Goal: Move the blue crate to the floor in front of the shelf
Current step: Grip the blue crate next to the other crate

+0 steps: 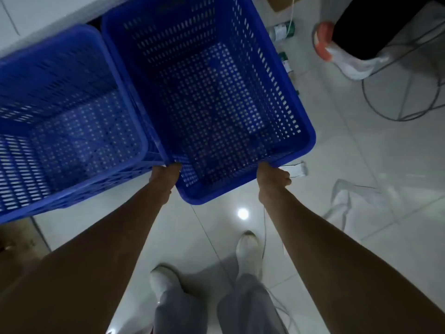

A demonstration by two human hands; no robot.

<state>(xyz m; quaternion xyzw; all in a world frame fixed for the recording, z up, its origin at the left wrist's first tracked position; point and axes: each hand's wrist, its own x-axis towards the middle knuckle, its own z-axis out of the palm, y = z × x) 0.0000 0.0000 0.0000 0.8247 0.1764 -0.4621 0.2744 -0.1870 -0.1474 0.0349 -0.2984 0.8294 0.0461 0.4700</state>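
Note:
An empty blue perforated crate (298,131) fills the middle of the view, its near rim toward me. My left hand (166,175) grips the near left corner of its rim, and my right hand (273,179) grips the near right corner. Both arms are stretched forward and down. A second blue crate (60,194) of the same kind sits right beside it on the left, their sides touching or nearly so. A white shelf edge (48,18) runs across the top left behind both crates. I cannot tell whether the held crate rests on the floor.
White tiled floor (361,165) lies all around. Bottles (284,30) stand to the right of the crate, with grey cables (375,107), a white plastic bag (349,61) with an orange object and crumpled plastic (342,201) farther right. My feet in white shoes (246,247) stand just behind the crate.

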